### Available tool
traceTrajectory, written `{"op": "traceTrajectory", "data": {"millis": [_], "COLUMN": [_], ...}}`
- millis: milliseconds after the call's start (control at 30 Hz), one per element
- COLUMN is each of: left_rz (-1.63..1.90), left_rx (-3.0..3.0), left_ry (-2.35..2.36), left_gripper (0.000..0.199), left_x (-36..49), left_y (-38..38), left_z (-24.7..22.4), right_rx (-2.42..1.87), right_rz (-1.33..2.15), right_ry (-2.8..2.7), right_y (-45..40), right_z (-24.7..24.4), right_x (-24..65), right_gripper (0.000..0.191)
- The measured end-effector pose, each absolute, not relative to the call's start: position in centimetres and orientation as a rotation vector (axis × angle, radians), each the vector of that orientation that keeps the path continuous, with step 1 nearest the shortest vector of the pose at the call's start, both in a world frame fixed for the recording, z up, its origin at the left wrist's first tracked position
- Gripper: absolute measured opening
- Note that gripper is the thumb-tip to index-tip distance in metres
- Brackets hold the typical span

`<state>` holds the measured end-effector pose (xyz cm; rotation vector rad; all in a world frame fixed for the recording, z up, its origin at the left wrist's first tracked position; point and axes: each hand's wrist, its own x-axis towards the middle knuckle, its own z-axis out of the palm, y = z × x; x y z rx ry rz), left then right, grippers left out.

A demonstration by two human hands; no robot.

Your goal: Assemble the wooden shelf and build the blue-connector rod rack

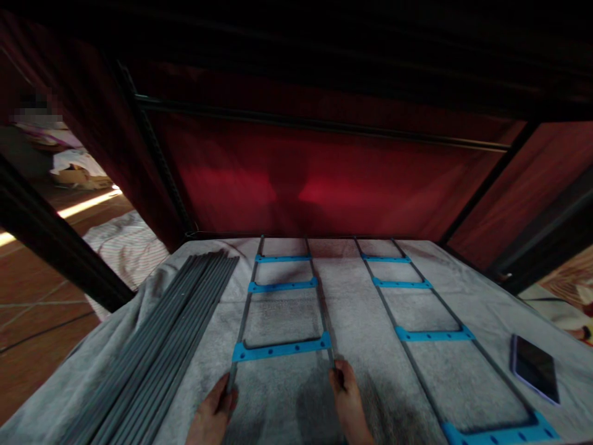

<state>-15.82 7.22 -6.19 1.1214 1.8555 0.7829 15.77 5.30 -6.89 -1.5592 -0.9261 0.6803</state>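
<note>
Two grey rods joined by several blue crosspieces form a ladder-like frame (282,350) on the cloth in front of me. My left hand (214,408) is closed round the near end of its left rod (243,321). Round the right rod (323,309) my right hand (347,392) is closed, just below the nearest blue crosspiece. The near end of the frame seems slightly raised off the cloth. To the right lies a second ladder-like frame (435,334) of the same kind. A bundle of loose grey rods (162,346) rests at the left.
A grey cloth (361,358) covers the work surface. On the right lies a phone (535,368). Red fabric (296,179) closes off the back, with dark metal posts (60,241) at the sides. Striped cloth (125,247) and a cardboard box (78,176) are beyond the left post.
</note>
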Motion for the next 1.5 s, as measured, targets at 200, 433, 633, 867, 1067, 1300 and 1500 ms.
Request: {"op": "traceTrajectory", "data": {"millis": [200,433,633,867,1067,1300,1500], "left_rz": [0.770,0.707,0.704,0.761,0.796,0.674,0.546], "left_rx": [1.359,1.584,1.668,1.815,2.016,2.215,2.351], "left_ry": [1.976,2.055,2.117,2.170,2.114,2.022,2.063], "left_gripper": [0.063,0.058,0.056,0.052,0.052,0.053,0.055], "left_x": [-15.6,-15.5,-15.7,-14.6,-13.6,-14.1,-14.0], "left_y": [7.4,7.0,6.3,5.8,6.6,8.1,7.9], "left_z": [-4.5,-3.2,-4.2,-3.1,-1.1,-2.4,-2.1], "right_rx": [-1.564,-1.618,-1.667,-1.676,-1.674,-1.725,-1.745], "right_rz": [0.589,0.458,0.283,0.223,0.350,0.312,0.248], "right_ry": [-1.031,-1.276,-1.442,-1.574,-1.646,-1.847,-2.007], "right_y": [4.7,4.0,3.7,3.5,3.1,4.5,5.6], "right_z": [-6.9,-6.3,-6.3,-5.8,-3.5,-1.4,-0.7], "right_x": [15.9,15.9,15.7,15.8,16.4,17.3,17.3], "right_gripper": [0.052,0.041,0.036,0.035,0.048,0.055,0.049]}}
